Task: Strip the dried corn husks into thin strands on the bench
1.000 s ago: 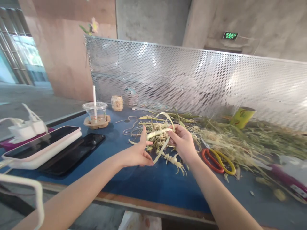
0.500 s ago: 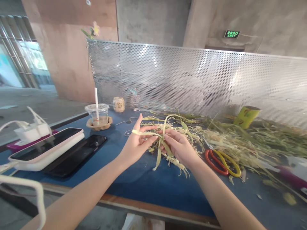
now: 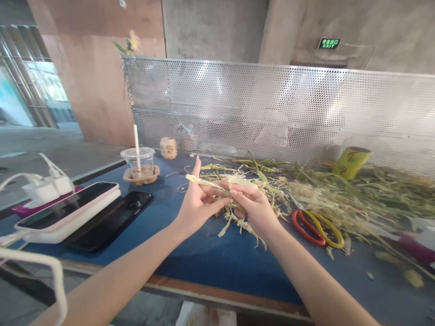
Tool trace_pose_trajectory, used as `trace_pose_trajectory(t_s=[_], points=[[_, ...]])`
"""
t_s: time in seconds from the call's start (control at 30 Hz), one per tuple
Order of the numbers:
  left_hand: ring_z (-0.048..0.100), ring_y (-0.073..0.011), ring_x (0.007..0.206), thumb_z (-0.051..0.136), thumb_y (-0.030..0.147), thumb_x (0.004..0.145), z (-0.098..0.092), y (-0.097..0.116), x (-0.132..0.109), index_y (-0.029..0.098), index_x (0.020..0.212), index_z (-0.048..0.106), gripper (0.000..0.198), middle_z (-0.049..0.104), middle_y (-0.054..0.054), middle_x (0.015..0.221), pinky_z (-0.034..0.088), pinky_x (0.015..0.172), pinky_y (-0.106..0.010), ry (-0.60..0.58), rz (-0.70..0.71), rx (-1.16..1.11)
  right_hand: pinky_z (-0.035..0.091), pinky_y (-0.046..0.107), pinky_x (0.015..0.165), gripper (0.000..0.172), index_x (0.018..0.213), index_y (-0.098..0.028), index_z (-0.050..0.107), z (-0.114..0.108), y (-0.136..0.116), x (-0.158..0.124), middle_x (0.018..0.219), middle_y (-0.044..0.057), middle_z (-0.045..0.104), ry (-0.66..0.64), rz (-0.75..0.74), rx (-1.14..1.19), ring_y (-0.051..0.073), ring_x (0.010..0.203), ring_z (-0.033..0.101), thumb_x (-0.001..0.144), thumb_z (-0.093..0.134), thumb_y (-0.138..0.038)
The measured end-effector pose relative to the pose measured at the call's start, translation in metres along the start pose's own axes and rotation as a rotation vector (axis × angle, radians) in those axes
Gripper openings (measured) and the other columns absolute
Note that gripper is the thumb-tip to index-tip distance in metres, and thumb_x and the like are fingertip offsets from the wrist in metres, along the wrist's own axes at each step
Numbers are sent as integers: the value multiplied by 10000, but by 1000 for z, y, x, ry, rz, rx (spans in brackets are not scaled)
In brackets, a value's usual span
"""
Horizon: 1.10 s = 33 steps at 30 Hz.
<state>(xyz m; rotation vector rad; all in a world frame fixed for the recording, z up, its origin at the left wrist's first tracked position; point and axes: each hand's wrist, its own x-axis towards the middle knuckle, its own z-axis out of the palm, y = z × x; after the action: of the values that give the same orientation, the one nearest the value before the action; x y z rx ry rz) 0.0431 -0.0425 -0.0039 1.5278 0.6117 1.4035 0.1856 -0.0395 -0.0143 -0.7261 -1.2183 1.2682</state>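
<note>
Above the blue table (image 3: pixel 217 262) my left hand (image 3: pixel 197 201) and my right hand (image 3: pixel 253 206) meet on a pale dried plant strip (image 3: pixel 212 183). My left hand's fingers curl round the strip's left part, with the forefinger pointing up. My right hand pinches its right part between thumb and fingers. Under both hands lies a small heap of dried leaf scraps (image 3: pixel 238 222).
Red and yellow scissors (image 3: pixel 314 222) lie right of my hands, by a long pile of dried stalks (image 3: pixel 340 194). A yellow cup (image 3: pixel 350 162) lies tipped at the back. Left: two phones (image 3: pixel 84 210), a charger (image 3: pixel 47 186), a plastic cup with straw (image 3: pixel 137 160), a small jar (image 3: pixel 167 147). A perforated metal screen (image 3: pixel 272 113) backs the table.
Both hands have risen a little off the heap and drawn together on the strip. The strip now lies more level between them instead of hanging down in a loop.
</note>
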Motion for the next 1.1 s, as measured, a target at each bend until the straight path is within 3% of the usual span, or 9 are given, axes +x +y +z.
trace_pose_trajectory(t_s=[0.13, 0.23, 0.3, 0.37, 0.47, 0.6, 0.8, 0.93, 1.1], points=[[616, -138, 717, 693, 130, 660, 1, -2, 3, 317, 1358, -172, 1128, 650, -15, 858, 499, 564, -222, -1, -19, -72, 391, 193, 415, 261, 917, -222, 548, 5, -1, -4, 700, -17, 536, -120, 9, 7, 58, 487, 429, 704, 636, -343], [615, -143, 684, 676, 147, 679, -2, -4, 4, 291, 1370, -150, 1086, 655, -5, 788, 506, 584, -249, 23, -29, -45, 452, 217, 472, 329, 943, -249, 443, 6, -3, -5, 842, -11, 522, -179, -20, -26, 74, 568, 504, 686, 644, -291], [595, -120, 583, 669, 164, 687, -5, -4, 5, 283, 1379, -122, 1057, 648, -2, 767, 481, 515, -221, 74, -18, 16, 468, 223, 464, 426, 962, -271, 394, 4, -4, -3, 1009, 7, 484, -140, -62, -66, 68, 582, 521, 639, 670, -235], [541, -86, 469, 658, 187, 702, -8, -5, 5, 299, 1381, -106, 1028, 626, 5, 772, 443, 436, -205, 114, -7, 59, 484, 224, 461, 482, 977, -273, 371, 1, -3, -1, 1054, 16, 463, -79, -80, -120, 67, 593, 532, 613, 678, -198], [531, -87, 484, 648, 199, 713, -9, -4, 4, 314, 1378, -111, 1016, 590, -6, 811, 426, 405, -203, 103, -16, 63, 501, 225, 486, 437, 954, -239, 378, -3, -2, 2, 877, -14, 505, -69, -70, -162, 88, 625, 551, 627, 659, -172], [553, -123, 625, 736, 137, 599, -7, -2, 3, 334, 1369, -132, 1177, 551, -8, 840, 427, 424, -184, 37, -49, 44, 492, 242, 494, 386, 947, -228, 384, -4, -1, 2, 724, -62, 503, -99, -65, -166, 87, 555, 558, 654, 624, -153], [481, -71, 524, 723, 128, 612, -7, 2, 4, 345, 1375, -97, 1141, 527, 13, 811, 400, 375, -166, 76, -50, 60, 464, 256, 511, 368, 931, -222, 401, -4, -5, 1, 677, -74, 511, -106, -55, -195, 85, 504, 544, 642, 611, -134], [483, -78, 520, 705, 123, 626, -11, 1, 7, 282, 1387, -95, 1116, 563, -3, 799, 393, 353, -169, 120, -56, 4, 434, 249, 521, 317, 889, -200, 452, -7, -15, 0, 640, -71, 501, -84, 9, -239, 86, 503, 530, 617, 596, -121], [534, -112, 585, 711, 120, 619, -12, -3, 6, 240, 1392, -92, 1121, 595, -39, 841, 434, 383, -192, 26, -128, -41, 414, 244, 616, 158, 837, -167, 587, -11, -19, 1, 707, -7, 574, -156, 129, -390, 112, 666, 554, 693, 575, -232]])
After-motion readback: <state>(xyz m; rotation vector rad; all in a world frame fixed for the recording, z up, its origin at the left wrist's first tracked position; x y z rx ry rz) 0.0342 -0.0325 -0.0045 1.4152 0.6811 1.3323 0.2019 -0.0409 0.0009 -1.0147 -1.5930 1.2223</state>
